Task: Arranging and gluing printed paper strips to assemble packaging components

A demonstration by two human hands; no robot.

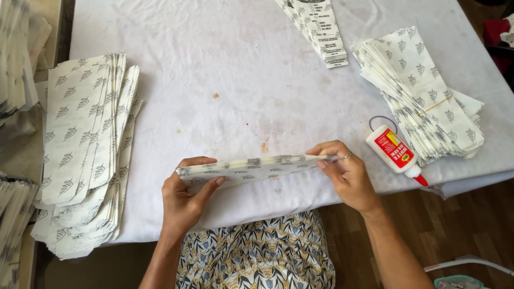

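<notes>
Nearest the camera, the person's lap shows a patterned fabric of leaf shapes in blue, gold and black, pressed up to the near edge of the table, which is covered by a white cloth with a few faint brownish stains.

Just above that edge, both hands hold 1 folded paper piece. It is a long, narrow strip, seen nearly edge-on, white with small dark leaf motifs. Its long axis runs left to right, rising slightly toward the right end. The left hand is clamped on the left end, thumb on the near face and fingers curled over the top edge. The right hand pinches the right end between thumb and fingertips, closed on the paper; a ring shows on 1 finger. The piece spans the gap between the 2 hands, so each hand sits at 1 end and neither is nearer its middle.

Just right of the right hand lies a white glue bottle with a red label and red tip, on its side, tip pointing toward the near right table edge.

Farther out, a fanned stack of the same printed papers covers the left side, and a second stack lies at the far right. At the top centre, a narrower bundle of printed strips reaches out of frame.
</notes>
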